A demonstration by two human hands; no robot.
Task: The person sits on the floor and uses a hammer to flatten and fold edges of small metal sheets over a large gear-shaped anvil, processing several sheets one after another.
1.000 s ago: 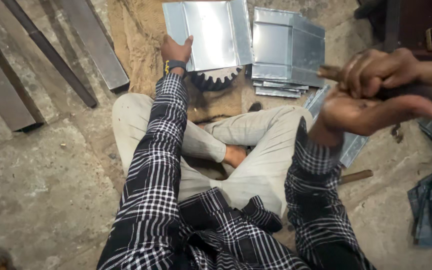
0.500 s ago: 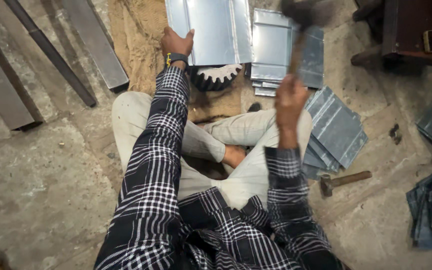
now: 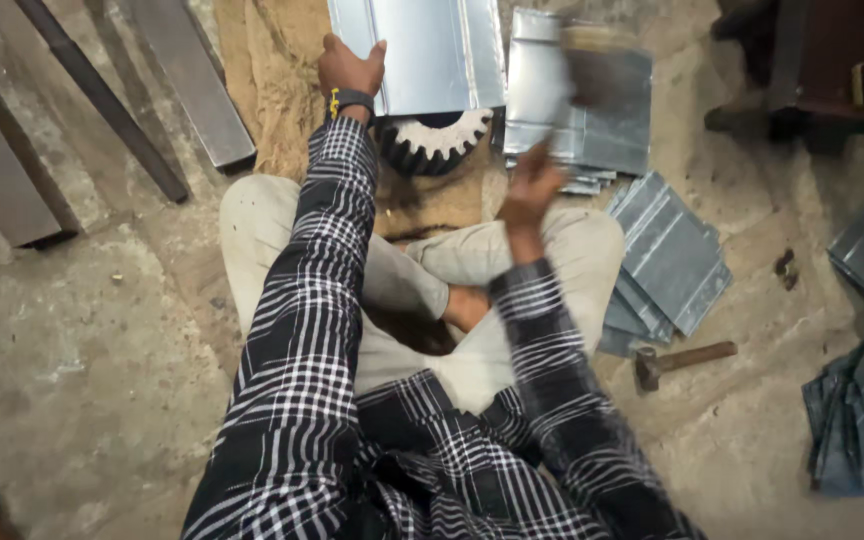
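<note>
Right hand [image 3: 532, 185], clenched on a blurred mallet [image 3: 592, 75], has come lower than half a second ago; left hand [image 3: 350, 70] stays gripping the metal sheet [image 3: 432, 55] on the gear wheel [image 3: 432, 140]. Spare hammer [image 3: 682, 362] lies on the floor [image 3: 72, 350]; no containers visible.

Soft, even daylight with weak shadows; mild glare on the metal sheet [image 3: 432, 50] up top; the right hand [image 3: 530, 185] and its mallet [image 3: 592, 70] are smeared by motion blur; corners look darker and softer.
</note>
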